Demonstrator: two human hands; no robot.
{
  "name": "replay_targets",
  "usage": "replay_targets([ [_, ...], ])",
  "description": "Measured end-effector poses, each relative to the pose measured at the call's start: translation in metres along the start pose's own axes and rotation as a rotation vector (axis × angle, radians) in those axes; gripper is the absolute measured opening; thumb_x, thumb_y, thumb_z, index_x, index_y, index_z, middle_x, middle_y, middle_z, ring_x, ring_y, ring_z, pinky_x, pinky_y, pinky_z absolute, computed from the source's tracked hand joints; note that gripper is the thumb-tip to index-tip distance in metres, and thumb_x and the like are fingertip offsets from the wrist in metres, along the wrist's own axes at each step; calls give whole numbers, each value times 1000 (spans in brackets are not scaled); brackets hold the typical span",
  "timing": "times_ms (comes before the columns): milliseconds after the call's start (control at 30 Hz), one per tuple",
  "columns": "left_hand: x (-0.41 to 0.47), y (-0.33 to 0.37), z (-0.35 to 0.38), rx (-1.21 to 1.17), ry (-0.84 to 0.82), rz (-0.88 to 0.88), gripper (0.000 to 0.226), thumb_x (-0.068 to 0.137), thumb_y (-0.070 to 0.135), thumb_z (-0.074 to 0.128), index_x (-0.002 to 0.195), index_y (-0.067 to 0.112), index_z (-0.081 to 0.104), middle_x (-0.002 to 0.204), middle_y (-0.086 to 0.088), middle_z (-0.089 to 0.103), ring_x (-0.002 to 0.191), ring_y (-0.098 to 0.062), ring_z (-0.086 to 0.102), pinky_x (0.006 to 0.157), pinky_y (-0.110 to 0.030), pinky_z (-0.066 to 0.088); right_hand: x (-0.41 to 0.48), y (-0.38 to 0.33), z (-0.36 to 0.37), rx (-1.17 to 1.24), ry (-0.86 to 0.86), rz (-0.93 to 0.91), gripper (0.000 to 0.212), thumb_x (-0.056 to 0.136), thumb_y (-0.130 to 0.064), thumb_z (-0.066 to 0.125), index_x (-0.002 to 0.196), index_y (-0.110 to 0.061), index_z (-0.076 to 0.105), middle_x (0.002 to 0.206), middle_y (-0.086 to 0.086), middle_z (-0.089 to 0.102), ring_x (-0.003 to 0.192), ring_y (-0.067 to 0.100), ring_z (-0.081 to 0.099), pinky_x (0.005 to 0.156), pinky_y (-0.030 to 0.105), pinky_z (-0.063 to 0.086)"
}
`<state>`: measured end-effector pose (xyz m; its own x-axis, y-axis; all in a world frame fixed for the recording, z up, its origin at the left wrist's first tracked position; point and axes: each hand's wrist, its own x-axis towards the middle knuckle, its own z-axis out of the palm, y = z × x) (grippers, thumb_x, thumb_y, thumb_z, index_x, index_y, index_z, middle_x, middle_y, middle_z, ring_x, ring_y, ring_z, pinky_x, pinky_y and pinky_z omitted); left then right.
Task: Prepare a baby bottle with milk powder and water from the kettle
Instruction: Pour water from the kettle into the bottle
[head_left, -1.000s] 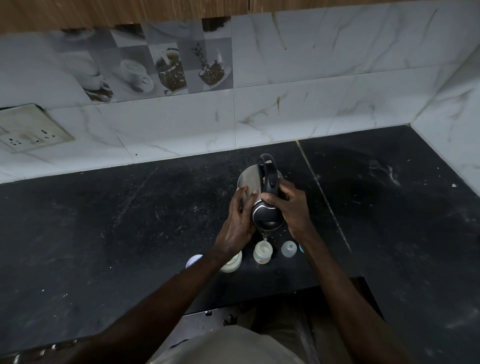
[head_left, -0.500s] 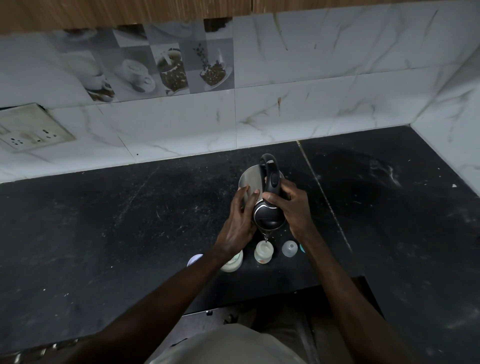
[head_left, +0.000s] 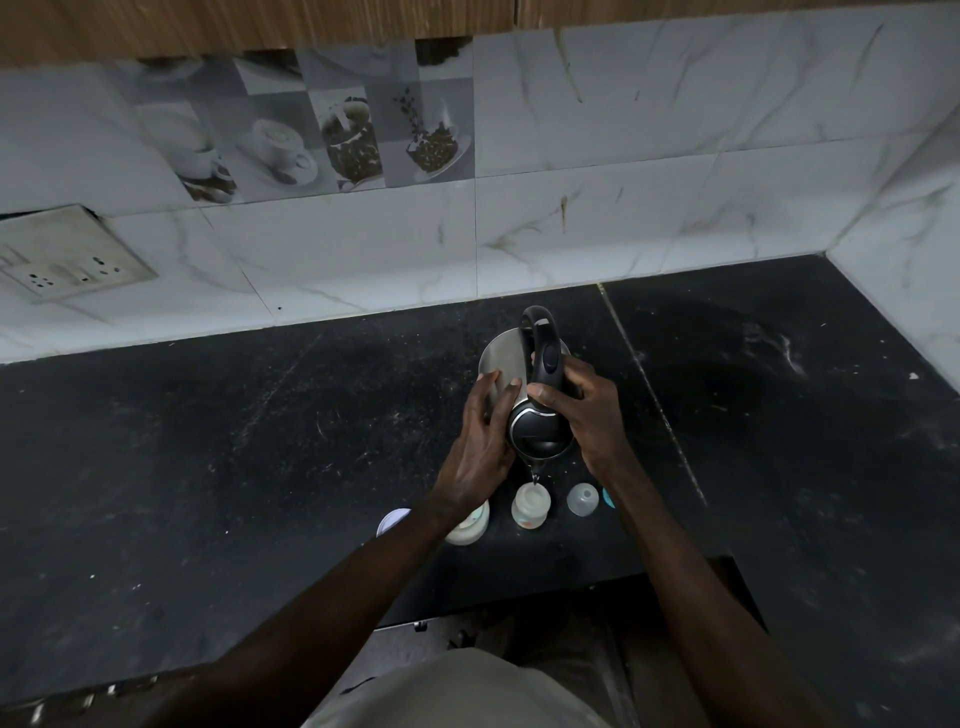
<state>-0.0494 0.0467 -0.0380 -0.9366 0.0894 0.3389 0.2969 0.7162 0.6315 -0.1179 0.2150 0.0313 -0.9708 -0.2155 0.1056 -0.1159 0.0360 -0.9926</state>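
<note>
A steel kettle (head_left: 503, 358) with a black handle and lid is tipped toward me, its spout just above the open baby bottle (head_left: 530, 505) standing on the black counter. A thin stream of water runs from the spout into the bottle. My right hand (head_left: 587, 410) grips the kettle's black handle. My left hand (head_left: 480, 441) lies against the kettle's steel side, fingers fairly straight, steadying it. A pale container (head_left: 467, 527), partly hidden by my left wrist, stands left of the bottle.
A clear bottle cap (head_left: 583, 499) and a teal piece (head_left: 608, 498) lie right of the bottle; a round white lid (head_left: 392, 521) lies to the left. The black counter (head_left: 208, 441) meets marble-tiled walls behind and on the right. A wall socket (head_left: 62, 260) is at far left.
Hardly anything differs: the kettle stays tipped over the bottle with both hands in the same places, and water keeps running.
</note>
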Motion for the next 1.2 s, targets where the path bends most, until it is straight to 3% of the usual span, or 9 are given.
replay_targets([
  [800, 3, 5, -1, 5, 1, 17, 112, 90, 5, 75, 167, 38, 0, 172, -16, 2, 159, -36, 22, 101, -44, 59, -2, -3, -4, 8, 3, -9, 33, 84, -9, 84, 116, -8, 76, 116, 0, 74, 110, 18, 71, 93, 35, 59],
  [967, 2, 5, -1, 5, -7, 24, 113, 88, 2, 76, 167, 35, 3, 171, -18, 4, 159, -38, 21, 102, -47, 58, -3, -2, -4, 25, 1, -9, 32, 83, -9, 85, 113, -15, 77, 117, -1, 74, 112, 19, 71, 94, 36, 58],
  [1200, -1, 3, 0, 7, -4, 23, 106, 90, 4, 74, 167, 32, 7, 172, -18, 5, 157, -38, 23, 95, -47, 61, -4, -1, -3, 3, 0, 2, 34, 83, -10, 85, 116, -8, 76, 117, 3, 74, 111, 20, 71, 94, 39, 59],
])
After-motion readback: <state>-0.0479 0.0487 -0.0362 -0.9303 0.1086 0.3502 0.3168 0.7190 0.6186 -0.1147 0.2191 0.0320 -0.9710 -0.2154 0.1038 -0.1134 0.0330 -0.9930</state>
